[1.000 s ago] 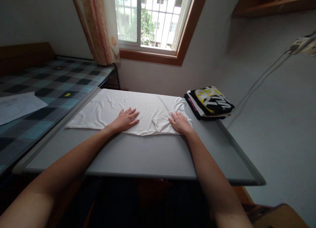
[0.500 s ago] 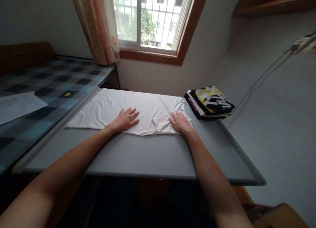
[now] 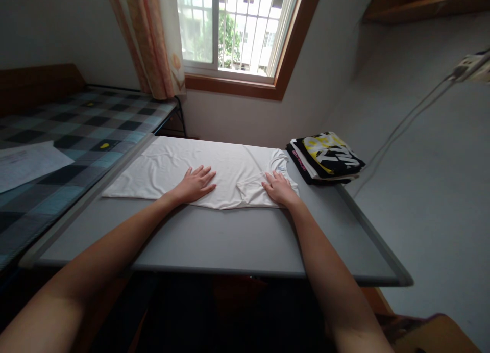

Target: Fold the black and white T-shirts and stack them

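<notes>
A white shirt (image 3: 229, 164) lies folded lengthwise across the far part of the grey table (image 3: 229, 241), its neckline towards the right and wrinkles at its left end. My left hand (image 3: 196, 184) rests flat on the middle of the cloth with fingers spread. Near the collar, my right hand (image 3: 280, 188) lies palm down on the folded sleeve, its fingers slightly apart. Neither hand grips anything. The cloth under both palms is hidden.
A stack of folded dark and white clothes (image 3: 325, 156) sits at the table's back right corner. To the left is a bed with a checked cover (image 3: 88, 133) and a paper sheet (image 3: 30, 164). A wall with a cable (image 3: 401, 121) stands at the right.
</notes>
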`<state>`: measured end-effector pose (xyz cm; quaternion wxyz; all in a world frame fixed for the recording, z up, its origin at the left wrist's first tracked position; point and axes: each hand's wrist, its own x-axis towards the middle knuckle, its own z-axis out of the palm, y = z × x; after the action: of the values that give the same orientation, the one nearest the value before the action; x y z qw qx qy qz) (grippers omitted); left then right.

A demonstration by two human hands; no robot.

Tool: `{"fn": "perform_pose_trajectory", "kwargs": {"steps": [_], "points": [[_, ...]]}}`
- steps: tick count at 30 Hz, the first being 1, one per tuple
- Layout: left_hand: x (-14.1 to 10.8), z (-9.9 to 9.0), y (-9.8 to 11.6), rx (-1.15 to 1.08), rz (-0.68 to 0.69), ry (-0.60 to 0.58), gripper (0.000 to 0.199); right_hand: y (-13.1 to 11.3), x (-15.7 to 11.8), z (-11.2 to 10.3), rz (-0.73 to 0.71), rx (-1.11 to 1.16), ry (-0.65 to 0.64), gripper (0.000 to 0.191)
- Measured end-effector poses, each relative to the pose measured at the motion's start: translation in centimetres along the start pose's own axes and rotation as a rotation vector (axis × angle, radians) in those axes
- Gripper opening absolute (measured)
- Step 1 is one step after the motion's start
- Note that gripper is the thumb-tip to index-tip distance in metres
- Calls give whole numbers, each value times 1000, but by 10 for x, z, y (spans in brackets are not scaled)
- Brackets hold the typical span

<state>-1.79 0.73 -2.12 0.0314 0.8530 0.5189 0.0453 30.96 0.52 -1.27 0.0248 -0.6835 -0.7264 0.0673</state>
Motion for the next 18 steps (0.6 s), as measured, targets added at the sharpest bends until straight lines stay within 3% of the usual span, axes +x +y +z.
{"fn": "perform_pose_trajectory", "kwargs": {"steps": [18], "points": [[0,0,0,8,-4,-2,60,-5,-5,-5,12,13,-12,59]]}}
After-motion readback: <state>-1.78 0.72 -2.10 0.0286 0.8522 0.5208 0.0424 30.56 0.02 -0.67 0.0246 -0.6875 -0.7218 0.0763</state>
